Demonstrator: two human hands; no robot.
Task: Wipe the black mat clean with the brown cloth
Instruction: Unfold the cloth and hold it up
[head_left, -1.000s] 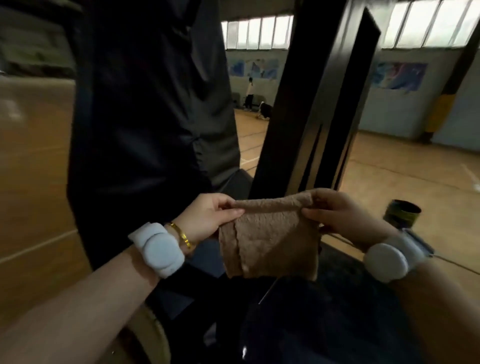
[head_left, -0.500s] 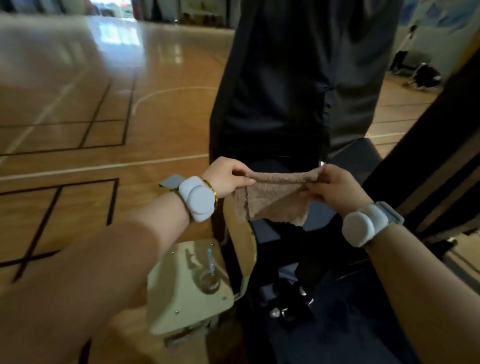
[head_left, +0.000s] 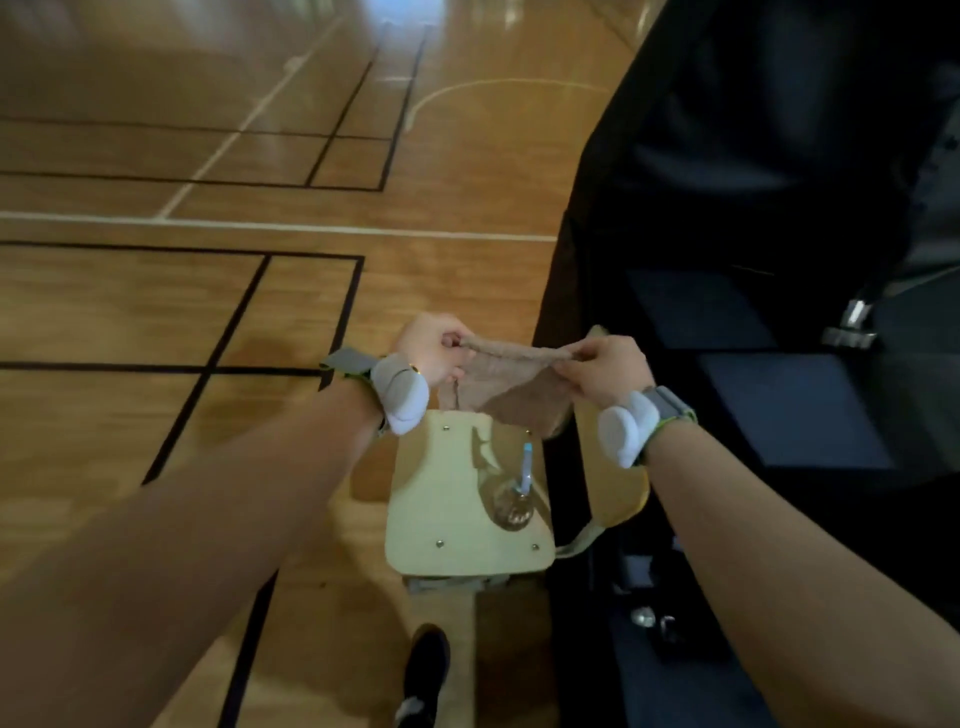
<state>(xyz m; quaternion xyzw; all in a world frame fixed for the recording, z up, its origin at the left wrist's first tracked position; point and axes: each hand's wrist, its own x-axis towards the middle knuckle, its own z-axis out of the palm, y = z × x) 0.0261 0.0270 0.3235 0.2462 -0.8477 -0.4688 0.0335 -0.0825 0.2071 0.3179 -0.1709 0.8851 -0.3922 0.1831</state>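
Item one, nearest you: your dark shoe (head_left: 427, 670) on the wooden gym floor (head_left: 156, 312), honey-coloured, glossy, ruled with black and white court lines.

Item two: a pale, cream chair seat (head_left: 441, 499), flat, rounded at the corners, fixed with small screws. A clear plastic cup (head_left: 511, 501) with a straw stands on it.

Item three: your left hand (head_left: 434, 353) and right hand (head_left: 605, 366), both with padded white wristbands. Each grip is closed in a pinch on a top corner of the brown cloth (head_left: 506, 384).

Item four: the brown cloth itself, soft, nappy, towel-like. Its top edge runs taut from hand to hand, long axis left to right; the rest sags below in a loose, folded triangle, hanging in the air above the far edge of the seat.

Item five: the black mat (head_left: 789, 405), to your right and beyond the cloth. It reads as dark, flat and matte, with bluish panels. No part of the cloth touches it. Your right hand is the nearer one, so the cloth has to travel rightward and down.

Item six, farthest: a large black upright mass (head_left: 753, 130) rising over the mat; too dark to identify.
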